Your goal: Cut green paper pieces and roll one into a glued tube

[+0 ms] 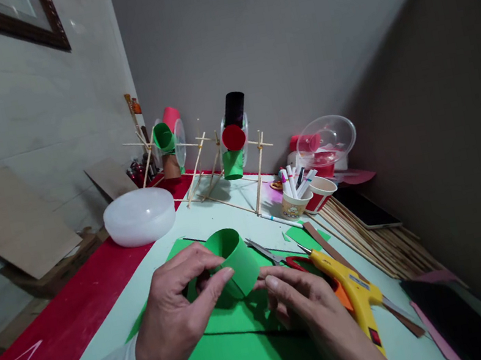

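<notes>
A green paper ring, rolled into a short tube, is held up over green paper sheets. My left hand pinches its left edge between thumb and fingers. On the lower right side, the curled fingers of my right hand grip the ring near its edge; part of these fingertips is hidden. Scissors with red handles lie open just beyond my right hand. Beside that hand rests a yellow glue gun, its nozzle pointing away from me.
Two stick frames carrying wheels of coloured paper tubes stand at the back. A translucent plastic bowl sits at left. Markers fill a paper cup, next to another cup. Wooden sticks and black sheets lie right.
</notes>
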A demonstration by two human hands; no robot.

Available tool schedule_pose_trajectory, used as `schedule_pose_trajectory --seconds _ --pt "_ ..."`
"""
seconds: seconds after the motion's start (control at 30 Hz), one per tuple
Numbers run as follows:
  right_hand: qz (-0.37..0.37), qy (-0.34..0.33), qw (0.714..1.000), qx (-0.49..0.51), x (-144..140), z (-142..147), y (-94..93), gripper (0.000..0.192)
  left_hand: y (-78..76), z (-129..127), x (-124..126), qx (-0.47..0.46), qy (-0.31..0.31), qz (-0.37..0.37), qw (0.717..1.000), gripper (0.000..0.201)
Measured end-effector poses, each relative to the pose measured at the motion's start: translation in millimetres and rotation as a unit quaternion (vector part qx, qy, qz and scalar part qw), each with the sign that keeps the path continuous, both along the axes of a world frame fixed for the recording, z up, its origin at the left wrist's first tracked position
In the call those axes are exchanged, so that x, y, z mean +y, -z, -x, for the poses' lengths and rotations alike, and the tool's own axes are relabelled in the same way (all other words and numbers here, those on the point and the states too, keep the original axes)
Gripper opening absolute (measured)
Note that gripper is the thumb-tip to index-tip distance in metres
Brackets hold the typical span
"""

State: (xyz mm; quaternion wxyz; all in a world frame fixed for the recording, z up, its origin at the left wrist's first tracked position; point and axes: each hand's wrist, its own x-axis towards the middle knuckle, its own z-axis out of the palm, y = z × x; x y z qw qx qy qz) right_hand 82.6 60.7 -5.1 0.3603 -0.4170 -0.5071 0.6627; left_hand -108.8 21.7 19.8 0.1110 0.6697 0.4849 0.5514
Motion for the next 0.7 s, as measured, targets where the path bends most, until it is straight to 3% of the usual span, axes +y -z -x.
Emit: schedule_pose_trajectory --seconds 0.17,0.27,0.37,0.47,0.6,0.7 --pt "0.009 -0.033 0.999 -0.017 1 0 -6.4 0.049 1.7 5 2 -0.001 0.008 -0.020 1.000 0.008" --pt "0.004 -0.005 1.000 -0.004 3 -1 -4.6 0.051 -0.4 9 4 -0.034 0.011 -0.023 0.999 0.007" --pt "-0.038 0.079 0.996 0.023 8 -7 -4.9 0.040 -4.0 16 10 -0.107 -0.018 0.030 0.994 0.009" --pt "-0.059 0.148 0.984 0.085 15 -16 -10.9 0.029 -3.8 25 21 -0.210 -0.035 0.117 0.970 0.015" --pt "-0.090 0.199 0.958 0.185 25 -22 -19.7 0.021 2.2 34 33 -0.327 0.010 0.206 0.922 0.025" --pt "-0.075 0.197 0.958 0.194 26 -21 -19.7 0.022 5.9 37 38 -0.346 0.037 0.230 0.909 0.028"
